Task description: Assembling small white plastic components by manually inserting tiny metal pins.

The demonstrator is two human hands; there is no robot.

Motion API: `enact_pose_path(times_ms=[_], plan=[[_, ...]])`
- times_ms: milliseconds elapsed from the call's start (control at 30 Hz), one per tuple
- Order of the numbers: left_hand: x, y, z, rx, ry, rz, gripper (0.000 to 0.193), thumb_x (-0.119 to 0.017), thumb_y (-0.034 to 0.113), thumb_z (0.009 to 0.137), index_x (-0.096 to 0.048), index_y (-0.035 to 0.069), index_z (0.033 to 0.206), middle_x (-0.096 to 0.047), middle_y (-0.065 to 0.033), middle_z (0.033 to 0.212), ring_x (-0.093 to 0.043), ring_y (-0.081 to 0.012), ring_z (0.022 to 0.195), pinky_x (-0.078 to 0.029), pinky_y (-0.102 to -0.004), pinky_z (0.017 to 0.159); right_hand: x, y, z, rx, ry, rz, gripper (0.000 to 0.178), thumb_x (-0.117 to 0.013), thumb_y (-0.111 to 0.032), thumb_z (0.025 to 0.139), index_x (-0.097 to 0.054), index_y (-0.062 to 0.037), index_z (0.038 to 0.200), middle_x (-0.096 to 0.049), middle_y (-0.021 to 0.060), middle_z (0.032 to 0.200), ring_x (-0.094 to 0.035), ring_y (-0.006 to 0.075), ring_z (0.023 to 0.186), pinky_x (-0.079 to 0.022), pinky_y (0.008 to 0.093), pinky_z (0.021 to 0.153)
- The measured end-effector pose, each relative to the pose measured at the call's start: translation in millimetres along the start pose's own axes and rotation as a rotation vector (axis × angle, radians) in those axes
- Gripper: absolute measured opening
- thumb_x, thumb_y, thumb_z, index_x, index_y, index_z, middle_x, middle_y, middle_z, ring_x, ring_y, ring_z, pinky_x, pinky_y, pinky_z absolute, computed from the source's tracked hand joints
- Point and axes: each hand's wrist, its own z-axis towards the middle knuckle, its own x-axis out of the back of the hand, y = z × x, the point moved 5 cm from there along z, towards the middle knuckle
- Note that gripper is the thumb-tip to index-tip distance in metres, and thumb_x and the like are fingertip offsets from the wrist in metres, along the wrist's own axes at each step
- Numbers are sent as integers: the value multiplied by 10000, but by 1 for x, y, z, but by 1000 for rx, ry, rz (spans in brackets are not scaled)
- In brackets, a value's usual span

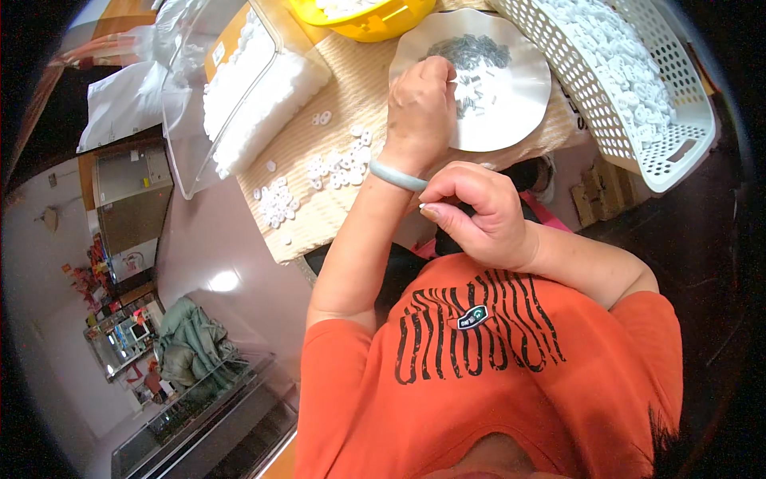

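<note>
My left hand [421, 108], with a pale bangle [397, 176] on its wrist, reaches over a white wavy-rimmed plate [519, 120]. Its fingers are curled together beside a heap of small grey metal pieces [475, 52]; whatever is between the fingertips is hidden. Held closer to my chest, my right hand [483, 215] is closed, thumb against curled forefinger. A tiny white piece [423, 206] shows at that pinch, too small to identify. Small white plastic parts with holes [341, 168] lie in loose groups on the table, left of my left forearm.
A perforated basket [678, 164] of white parts stands at the right. Behind the plate is a yellow basin [371, 30] with white contents. A clear bin [187, 152] and a mass of white pieces [267, 96] occupy the left. The ribbed tabletop [295, 227] ends near my left arm.
</note>
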Motion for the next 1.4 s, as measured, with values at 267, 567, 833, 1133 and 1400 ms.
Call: enact_pose_path(times_ms=[267,567,833,1133,1400], plan=[[-3,9,-4,-121,-69,79,125,-541,54,699,-614,74,798,-541,-93,708,-547,-295,697,-412,-399,645,0,2,-1,-18,-6,10,83,-618,26,739,-562,9,798,-582,98,718,-565,216,635,-443,285,584],[-2,11,-5,-118,-113,127,74,-617,72,713,-618,85,785,-587,-84,731,-563,-292,684,-428,-385,648,1,1,0,-19,-3,15,94,-622,33,732,-563,4,799,-578,89,712,-560,209,632,-441,285,585],[-11,29,-1,-121,-63,55,117,-689,153,663,-624,92,738,-583,-59,704,-567,-264,708,-402,-371,642,1,1,-2,-4,17,2,84,-616,28,746,-563,0,805,-577,88,714,-557,204,630,-443,277,583],[-32,25,3,-43,-123,-33,84,-670,110,653,-610,90,708,-567,-71,718,-551,-268,756,-358,-396,689,10,-5,-1,11,47,-21,76,-615,7,770,-566,-6,826,-580,76,718,-560,180,641,-443,263,590],[-21,27,5,-95,-13,-45,98,-612,65,682,-514,53,682,-541,-89,735,-530,-288,745,-360,-396,681,14,-5,-1,-12,57,13,76,-612,16,774,-569,-1,835,-580,80,764,-548,165,662,-431,249,605]])
